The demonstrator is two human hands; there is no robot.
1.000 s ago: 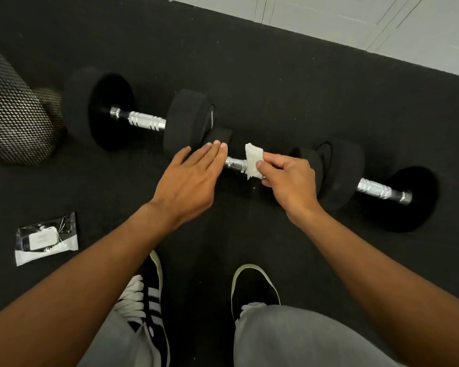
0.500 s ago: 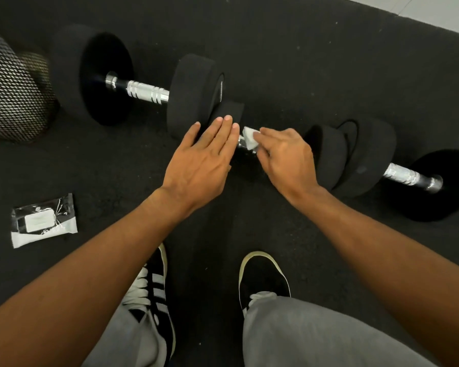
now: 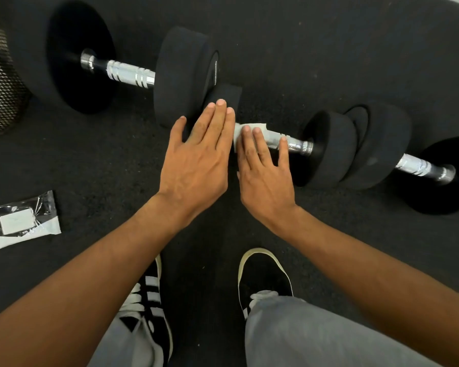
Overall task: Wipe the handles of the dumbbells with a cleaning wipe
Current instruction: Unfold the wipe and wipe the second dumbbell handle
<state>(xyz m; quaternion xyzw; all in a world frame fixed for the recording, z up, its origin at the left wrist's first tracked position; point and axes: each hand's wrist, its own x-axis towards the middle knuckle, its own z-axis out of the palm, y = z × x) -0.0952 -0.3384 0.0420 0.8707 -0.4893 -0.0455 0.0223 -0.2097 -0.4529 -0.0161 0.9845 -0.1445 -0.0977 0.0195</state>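
Observation:
Three black dumbbells lie in a row on the dark floor mat. The middle dumbbell [image 3: 326, 147] has a chrome handle [image 3: 298, 145] partly covered by a white cleaning wipe [image 3: 249, 127]. My right hand [image 3: 263, 168] lies flat with straight fingers pressing the wipe onto that handle. My left hand [image 3: 199, 154] rests flat, fingers straight, on the middle dumbbell's left black head [image 3: 224, 95]. The big left dumbbell [image 3: 180, 75] shows its bare chrome handle [image 3: 129, 72]. The right dumbbell [image 3: 382, 144] shows its handle [image 3: 419, 166].
A wipe packet [image 3: 21, 221] lies on the mat at the left. A metal mesh bin [image 3: 0, 83] stands at the far left edge. My two shoes [image 3: 263, 274] and grey trouser legs fill the bottom. Pale floor shows at the top right corner.
My right hand has opened from a pinch on the wipe to flat fingers pressing it on the handle. The camera has come closer and lower. My left hand stays on the head.

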